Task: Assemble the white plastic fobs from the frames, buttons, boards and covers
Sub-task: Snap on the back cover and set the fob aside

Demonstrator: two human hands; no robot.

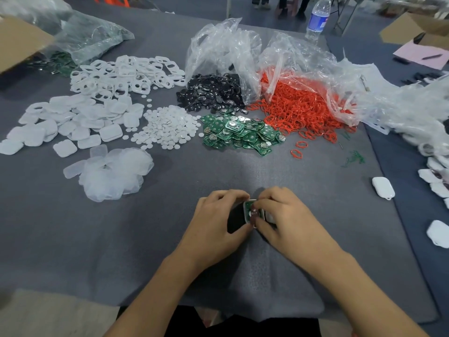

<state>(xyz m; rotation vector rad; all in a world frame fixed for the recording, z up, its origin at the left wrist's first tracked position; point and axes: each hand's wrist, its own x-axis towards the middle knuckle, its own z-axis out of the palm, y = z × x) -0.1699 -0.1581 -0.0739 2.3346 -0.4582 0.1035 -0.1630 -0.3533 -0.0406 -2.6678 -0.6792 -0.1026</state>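
Grey table (73, 227) bears frames (126, 74), covers (80, 117), buttons (167, 127), boards (240, 136), red rings (298, 110).

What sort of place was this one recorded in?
Probably a small factory or workshop assembly bench. Loose parts lie in sorted heaps on the table: frames, boards, red rings spilling from bags. Finished fobs lie at the right, and the left hand and right hand hold a half-built fob.

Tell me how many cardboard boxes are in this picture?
2. The left cardboard box is at the picture's left edge, partly cut off; the right cardboard box lies open at the upper right, behind a pink sheet. More may be out of view.
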